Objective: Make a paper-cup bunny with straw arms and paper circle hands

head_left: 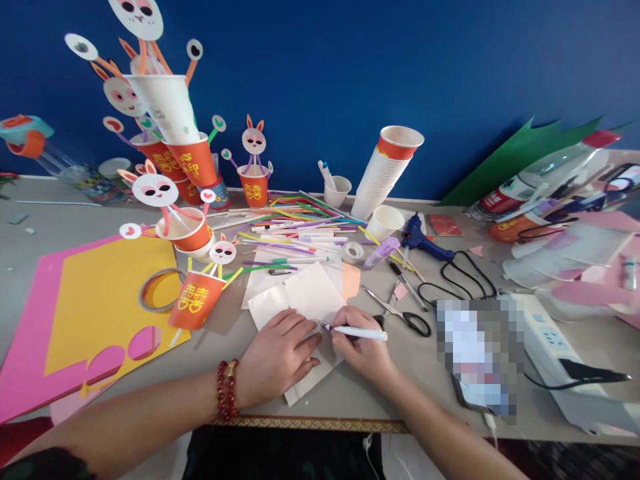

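Bright, even light, soft shadows under left hand [277, 353]. Right hand [364, 348] and pen [361, 332] sharp. Edges bend, fisheye. Far right of it smeared; pixelated patch [475, 353] just right.

Deep blue wall [450, 60] behind; grey table [60, 220], patterned trim at front edge.

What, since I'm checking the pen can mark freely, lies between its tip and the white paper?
Nothing visible. The right hand holds the pen with its tip at the white paper; the left hand lies flat on it beside the tip.
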`<state>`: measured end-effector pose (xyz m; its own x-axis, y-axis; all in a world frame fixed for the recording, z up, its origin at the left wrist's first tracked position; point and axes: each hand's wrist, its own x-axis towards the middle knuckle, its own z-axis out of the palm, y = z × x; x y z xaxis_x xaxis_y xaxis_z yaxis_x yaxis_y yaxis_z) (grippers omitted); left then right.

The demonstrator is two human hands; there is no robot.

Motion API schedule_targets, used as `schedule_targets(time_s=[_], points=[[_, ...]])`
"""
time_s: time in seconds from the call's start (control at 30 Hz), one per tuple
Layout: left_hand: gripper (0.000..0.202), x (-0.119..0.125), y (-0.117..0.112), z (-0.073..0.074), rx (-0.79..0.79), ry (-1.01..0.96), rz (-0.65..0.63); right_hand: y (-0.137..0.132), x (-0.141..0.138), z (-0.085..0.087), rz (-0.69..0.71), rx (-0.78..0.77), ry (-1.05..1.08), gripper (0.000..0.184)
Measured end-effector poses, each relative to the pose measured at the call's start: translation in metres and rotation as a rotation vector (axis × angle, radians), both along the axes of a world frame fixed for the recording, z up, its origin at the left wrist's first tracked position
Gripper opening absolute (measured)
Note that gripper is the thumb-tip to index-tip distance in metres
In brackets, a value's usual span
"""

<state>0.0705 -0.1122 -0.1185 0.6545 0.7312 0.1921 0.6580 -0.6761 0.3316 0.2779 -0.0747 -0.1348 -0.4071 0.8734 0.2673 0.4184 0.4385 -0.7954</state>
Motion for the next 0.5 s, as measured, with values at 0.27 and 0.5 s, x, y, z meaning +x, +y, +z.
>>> schedule_targets(time_s=[0.27, 0.5], points=[[0.032, -0.0007, -0.0011, -0.0009, 0.035, -0.003, 0.005, -0.0011, 0.0034, -0.0022, -0.040, -0.021, 0.089, 0.013], [0.035, -0.0002, -0.0011, 0.0000, 0.004, -0.002, 0.005, -0.0005, -0.0001, 0.0021, -0.003, -0.010, 0.005, 0.010]])
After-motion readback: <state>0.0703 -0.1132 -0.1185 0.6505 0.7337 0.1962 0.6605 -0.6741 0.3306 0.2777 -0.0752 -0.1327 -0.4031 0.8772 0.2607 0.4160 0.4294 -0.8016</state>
